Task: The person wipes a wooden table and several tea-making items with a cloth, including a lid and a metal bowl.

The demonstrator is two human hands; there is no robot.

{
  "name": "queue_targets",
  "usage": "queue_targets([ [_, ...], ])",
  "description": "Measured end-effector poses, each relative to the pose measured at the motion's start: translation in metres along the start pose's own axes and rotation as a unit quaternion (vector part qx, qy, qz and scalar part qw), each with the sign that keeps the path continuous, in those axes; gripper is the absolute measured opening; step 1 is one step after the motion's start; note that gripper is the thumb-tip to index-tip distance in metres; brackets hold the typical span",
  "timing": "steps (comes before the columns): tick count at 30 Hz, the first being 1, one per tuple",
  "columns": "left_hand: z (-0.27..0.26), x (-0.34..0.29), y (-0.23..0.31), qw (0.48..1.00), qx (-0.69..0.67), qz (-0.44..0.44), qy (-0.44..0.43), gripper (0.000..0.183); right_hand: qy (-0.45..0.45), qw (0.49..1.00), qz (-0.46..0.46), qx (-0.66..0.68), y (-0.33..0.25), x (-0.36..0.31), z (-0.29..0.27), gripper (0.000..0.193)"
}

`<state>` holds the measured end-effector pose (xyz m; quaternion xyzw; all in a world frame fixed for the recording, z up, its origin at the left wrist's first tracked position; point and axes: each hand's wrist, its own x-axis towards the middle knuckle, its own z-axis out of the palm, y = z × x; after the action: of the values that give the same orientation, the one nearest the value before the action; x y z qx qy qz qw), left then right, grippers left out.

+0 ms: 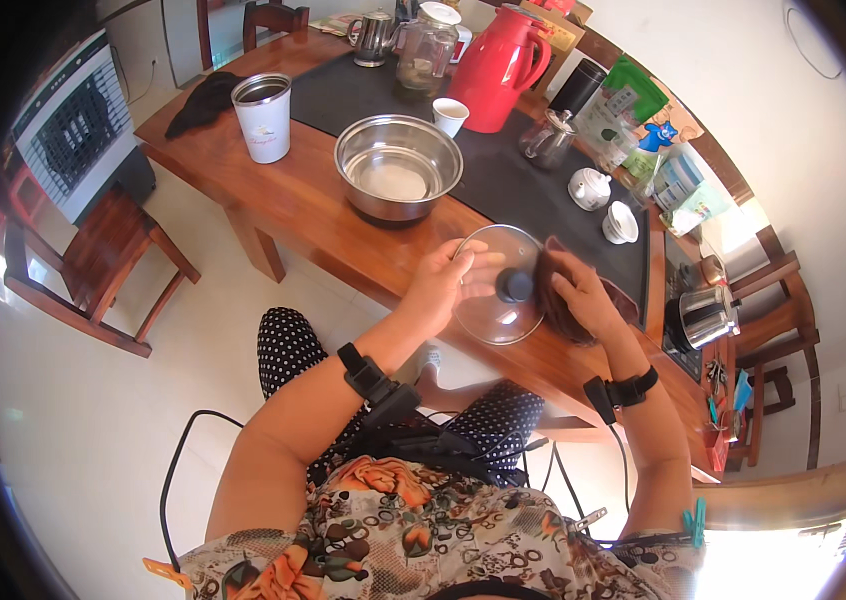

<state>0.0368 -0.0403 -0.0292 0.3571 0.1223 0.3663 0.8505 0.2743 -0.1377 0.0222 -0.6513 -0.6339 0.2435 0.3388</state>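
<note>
My left hand (440,288) grips the rim of a round glass lid (488,318) with a dark knob, held tilted above the near table edge. Its fingers show through the glass. My right hand (585,292) is closed on a brown cloth (555,300), which hangs against the lid's right side. Beyond the lid, a steel pot (398,165) stands uncovered on the table, and its inside looks bare and shiny. Black bands with small devices are strapped round both forearms.
On the wooden table (318,240) with its black mat stand a white tumbler (265,125), a paper cup (450,117), a red thermos jug (496,75) and a glass jar (427,55). A white teapot (590,188) and steel kettle (708,318) are at right. A wooden chair (108,260) stands left.
</note>
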Motion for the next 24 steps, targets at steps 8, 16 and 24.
queue_targets([
  [8,-0.009,0.0,-0.002,0.993,0.077,-0.06,-0.067,0.031,-0.181,0.982,-0.047,0.035,-0.072,0.047,0.021,0.043],
  [16,-0.008,0.001,-0.012,0.999,-0.035,-0.004,-0.02,0.031,-0.237,0.969,-0.071,-0.025,-0.079,0.063,0.026,0.054],
  [24,-0.004,-0.004,-0.005,0.999,-0.023,0.022,0.01,0.033,-0.111,0.979,0.098,0.138,-0.045,0.008,0.005,0.078],
])
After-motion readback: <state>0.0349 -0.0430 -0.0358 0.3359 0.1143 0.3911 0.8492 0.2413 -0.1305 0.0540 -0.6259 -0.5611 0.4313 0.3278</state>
